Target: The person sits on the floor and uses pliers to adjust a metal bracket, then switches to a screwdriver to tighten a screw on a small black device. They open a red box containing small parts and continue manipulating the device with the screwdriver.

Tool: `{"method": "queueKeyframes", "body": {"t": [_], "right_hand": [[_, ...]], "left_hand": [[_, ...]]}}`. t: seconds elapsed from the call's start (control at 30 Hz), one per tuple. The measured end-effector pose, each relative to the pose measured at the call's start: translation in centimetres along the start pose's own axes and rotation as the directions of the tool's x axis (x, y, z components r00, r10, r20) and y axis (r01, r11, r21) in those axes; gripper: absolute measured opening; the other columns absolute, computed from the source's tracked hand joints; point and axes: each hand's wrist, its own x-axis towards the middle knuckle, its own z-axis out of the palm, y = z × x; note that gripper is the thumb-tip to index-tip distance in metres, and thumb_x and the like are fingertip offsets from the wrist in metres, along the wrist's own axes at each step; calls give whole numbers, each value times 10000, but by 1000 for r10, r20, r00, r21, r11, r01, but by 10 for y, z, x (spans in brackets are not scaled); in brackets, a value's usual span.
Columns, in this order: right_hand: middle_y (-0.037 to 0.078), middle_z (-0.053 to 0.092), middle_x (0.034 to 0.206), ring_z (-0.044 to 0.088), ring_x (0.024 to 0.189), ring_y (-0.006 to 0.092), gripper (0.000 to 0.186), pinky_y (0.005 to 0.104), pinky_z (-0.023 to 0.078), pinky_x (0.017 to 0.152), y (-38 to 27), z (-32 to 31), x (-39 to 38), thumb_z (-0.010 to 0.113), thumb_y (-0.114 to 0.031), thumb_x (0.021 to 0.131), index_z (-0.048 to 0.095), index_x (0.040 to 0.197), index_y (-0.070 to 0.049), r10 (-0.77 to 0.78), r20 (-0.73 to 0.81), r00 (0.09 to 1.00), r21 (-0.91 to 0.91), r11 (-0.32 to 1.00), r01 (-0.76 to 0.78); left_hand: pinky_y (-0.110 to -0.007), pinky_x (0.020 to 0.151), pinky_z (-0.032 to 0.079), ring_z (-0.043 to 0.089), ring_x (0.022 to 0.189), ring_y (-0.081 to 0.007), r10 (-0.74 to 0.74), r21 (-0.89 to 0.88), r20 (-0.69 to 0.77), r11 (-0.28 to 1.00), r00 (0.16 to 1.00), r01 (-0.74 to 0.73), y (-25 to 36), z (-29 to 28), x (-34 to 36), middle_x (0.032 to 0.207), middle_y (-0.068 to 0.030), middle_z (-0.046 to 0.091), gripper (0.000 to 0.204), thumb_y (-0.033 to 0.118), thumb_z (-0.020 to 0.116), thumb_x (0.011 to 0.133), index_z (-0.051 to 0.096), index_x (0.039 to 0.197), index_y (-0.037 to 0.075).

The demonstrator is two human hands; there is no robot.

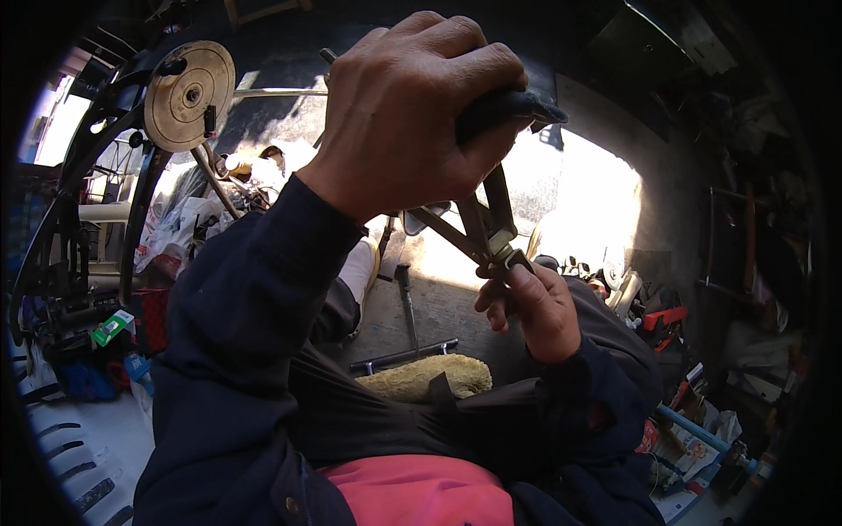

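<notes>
The person is holding a metal frame [500, 206] up in the air, in front of the body and above the floor [460, 320]. Its thin bars come together in a point at the low end. The left hand [421, 110] is up high, with its fingers curled tight around a dark piece [498, 116]. That piece may be a soft pad at the top of the frame, but the hand covers most of it, so I can't be sure. The right hand [545, 314] is lower down. It pinches the low end of the frame, with the thumb pressed near a small shiny joint [502, 240].

The step right now looks like holding the frame firm at both ends and working on that joint. I think the next move needs the left hand to hold on tight, while the right thumb and fingers push or turn the low end with care. The bars sit close together there, so a finger could get nipped.

Between the legs there is a fuzzy yellow roll [460, 375]. A black bar [403, 354] lies just beside it, and a tool like a hammer [407, 298] is near that.
</notes>
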Motion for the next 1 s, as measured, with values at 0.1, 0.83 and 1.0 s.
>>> {"method": "queueKeyframes", "body": {"t": [0.1, 0.83, 1.0], "right_hand": [[180, 744, 949, 628, 665, 145, 556, 290, 512, 639, -1, -1, 1, 499, -458, 1117, 656, 1273, 52, 52, 33, 998, 87, 995, -55], [185, 746, 970, 656, 676, 137, 559, 273, 497, 605, 3, -2, -2, 506, -466, 1124, 648, 1310, 41, 3, 61, 998, 35, 999, -5], [158, 743, 949, 623, 648, 125, 512, 276, 501, 608, 2, -1, -1, 532, -421, 1123, 655, 1292, 46, 10, 42, 999, 58, 998, -12]], "left_hand": [[-416, 715, 561, 680, 798, -300, -8, -12, 0, 1000, 1000, 8, -1, 0, -1, 851, -84, 688, 171, 190, 814, 772, 763, 912, 105], [-413, 724, 565, 682, 807, -299, 3, -18, -8, 1000, 1000, -3, 0, 0, -1, 858, -82, 689, 177, 176, 818, 766, 763, 918, 104], [-413, 721, 562, 679, 803, -297, -4, -13, -4, 1000, 1000, 4, 1, 0, -2, 856, -82, 687, 173, 180, 819, 772, 763, 917, 104]]}}
